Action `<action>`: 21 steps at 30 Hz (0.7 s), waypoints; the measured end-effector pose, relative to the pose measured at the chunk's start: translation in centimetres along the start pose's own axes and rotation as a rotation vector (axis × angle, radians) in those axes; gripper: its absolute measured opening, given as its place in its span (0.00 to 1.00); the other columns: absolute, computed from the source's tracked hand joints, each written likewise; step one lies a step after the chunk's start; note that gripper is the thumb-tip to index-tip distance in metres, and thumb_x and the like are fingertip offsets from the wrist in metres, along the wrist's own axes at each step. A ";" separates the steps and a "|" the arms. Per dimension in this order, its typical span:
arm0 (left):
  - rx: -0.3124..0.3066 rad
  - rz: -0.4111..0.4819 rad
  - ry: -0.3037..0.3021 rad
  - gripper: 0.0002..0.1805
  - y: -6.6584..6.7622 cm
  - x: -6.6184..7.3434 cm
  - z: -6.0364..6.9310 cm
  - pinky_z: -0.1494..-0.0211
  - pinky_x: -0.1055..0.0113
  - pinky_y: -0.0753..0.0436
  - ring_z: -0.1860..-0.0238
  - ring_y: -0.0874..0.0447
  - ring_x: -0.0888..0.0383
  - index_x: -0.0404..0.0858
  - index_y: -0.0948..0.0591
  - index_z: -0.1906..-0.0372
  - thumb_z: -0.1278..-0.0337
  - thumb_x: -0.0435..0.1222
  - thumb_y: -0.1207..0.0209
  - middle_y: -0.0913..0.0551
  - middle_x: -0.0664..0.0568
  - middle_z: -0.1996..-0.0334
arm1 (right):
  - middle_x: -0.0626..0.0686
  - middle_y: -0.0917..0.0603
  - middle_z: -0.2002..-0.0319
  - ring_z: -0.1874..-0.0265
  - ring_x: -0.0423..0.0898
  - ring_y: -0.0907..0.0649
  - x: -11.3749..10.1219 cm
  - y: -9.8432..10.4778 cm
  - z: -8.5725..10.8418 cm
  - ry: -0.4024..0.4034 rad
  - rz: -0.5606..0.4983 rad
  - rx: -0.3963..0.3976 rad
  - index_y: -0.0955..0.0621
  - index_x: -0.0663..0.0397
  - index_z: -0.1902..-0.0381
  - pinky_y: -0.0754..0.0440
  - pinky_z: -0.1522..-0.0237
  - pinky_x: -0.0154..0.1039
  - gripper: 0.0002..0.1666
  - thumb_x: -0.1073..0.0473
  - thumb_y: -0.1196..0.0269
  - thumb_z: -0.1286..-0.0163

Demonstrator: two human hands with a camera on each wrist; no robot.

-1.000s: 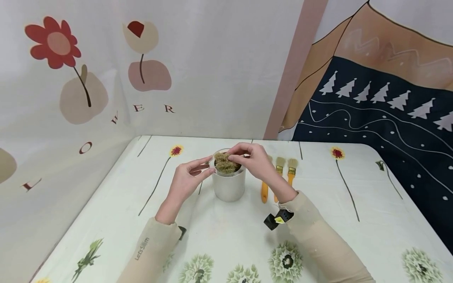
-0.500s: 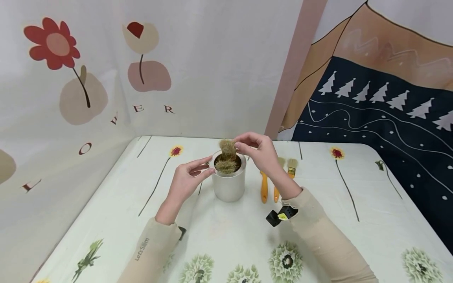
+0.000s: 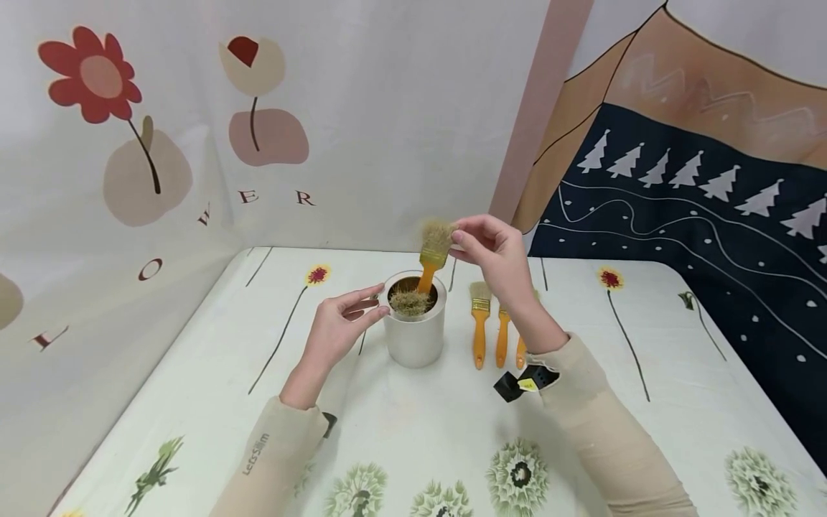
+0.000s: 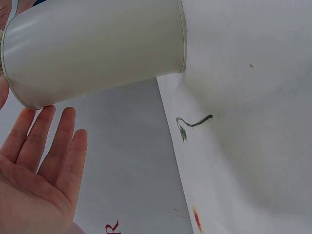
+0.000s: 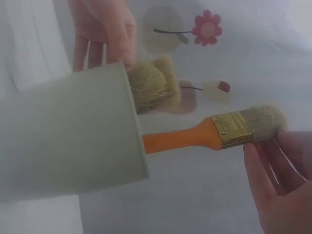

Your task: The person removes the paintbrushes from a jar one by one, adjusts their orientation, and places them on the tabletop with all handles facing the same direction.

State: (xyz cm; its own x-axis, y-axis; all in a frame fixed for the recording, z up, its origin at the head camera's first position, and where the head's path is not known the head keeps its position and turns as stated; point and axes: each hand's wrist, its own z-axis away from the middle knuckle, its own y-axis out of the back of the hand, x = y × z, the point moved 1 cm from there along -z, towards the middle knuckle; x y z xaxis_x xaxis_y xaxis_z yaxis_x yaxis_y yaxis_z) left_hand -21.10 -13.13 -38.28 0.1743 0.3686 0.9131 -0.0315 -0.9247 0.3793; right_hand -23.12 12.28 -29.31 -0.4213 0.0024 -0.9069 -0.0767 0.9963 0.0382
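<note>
A white cylindrical container (image 3: 415, 346) stands upright on the table, bristle tufts (image 3: 408, 303) showing inside its mouth. From it rises a paintbrush (image 3: 433, 258) with an orange handle and a brass-coloured ferrule, bristles upward. My right hand (image 3: 500, 258) pinches this brush at its bristles. In the right wrist view the lower end of the brush handle (image 5: 180, 140) is still hidden inside the container. My left hand (image 3: 339, 327) touches the container's rim on the left with thumb and fingertips. Its fingers (image 4: 61, 139) look fairly straight in the left wrist view.
Three more paintbrushes lie side by side right of the container; the leftmost paintbrush (image 3: 479, 327) is in full view, the others partly behind my right arm. A flower-print cloth covers the table (image 3: 413, 424). Printed fabric (image 3: 388, 143) hangs behind it.
My right hand has taken hold of a paintbrush in the container and drawn it upward and slightly right, exposing its ferrule and part of the handle. My left hand stays at the rim.
</note>
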 end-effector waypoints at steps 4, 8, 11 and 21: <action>0.001 0.004 -0.002 0.24 0.0 0.0 0.0 0.37 0.57 0.17 0.43 0.14 0.50 0.46 0.16 0.41 0.43 0.44 0.30 0.15 0.47 0.43 | 0.42 0.15 0.63 0.61 0.37 0.14 -0.6 0.7 -0.3 0.019 -0.005 0.054 0.18 0.66 0.53 0.11 0.56 0.35 0.10 0.66 0.38 0.29; 0.004 0.002 -0.010 0.24 0.0 0.1 0.0 0.37 0.56 0.16 0.44 0.14 0.50 0.45 0.16 0.41 0.43 0.43 0.30 0.15 0.47 0.43 | 0.44 0.16 0.61 0.60 0.39 0.13 -1.2 1.6 -0.5 0.037 0.008 0.109 0.16 0.56 0.55 0.11 0.57 0.34 0.07 0.64 0.37 0.29; 0.004 -0.003 -0.010 0.24 0.0 0.2 0.0 0.37 0.56 0.17 0.44 0.14 0.50 0.45 0.16 0.41 0.43 0.43 0.30 0.15 0.47 0.42 | 0.45 0.15 0.62 0.61 0.39 0.13 -1.7 2.3 -0.6 0.048 -0.018 0.141 0.16 0.51 0.56 0.11 0.57 0.33 0.06 0.62 0.37 0.29; 0.002 -0.010 -0.007 0.24 0.0 0.3 0.1 0.36 0.55 0.17 0.44 0.14 0.50 0.46 0.16 0.40 0.42 0.44 0.30 0.15 0.48 0.43 | 0.47 0.13 0.64 0.66 0.38 0.12 -2.9 4.7 -0.9 0.103 -0.115 0.231 0.15 0.49 0.60 0.11 0.61 0.31 0.04 0.62 0.35 0.31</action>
State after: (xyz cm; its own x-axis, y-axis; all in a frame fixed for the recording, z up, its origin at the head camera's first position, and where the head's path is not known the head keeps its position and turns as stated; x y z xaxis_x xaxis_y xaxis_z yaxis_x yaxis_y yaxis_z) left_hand -20.92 -13.04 -38.05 0.1814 0.3769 0.9083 -0.0277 -0.9213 0.3878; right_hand -23.06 16.87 -26.18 -0.5121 -0.1084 -0.8521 0.0740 0.9827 -0.1695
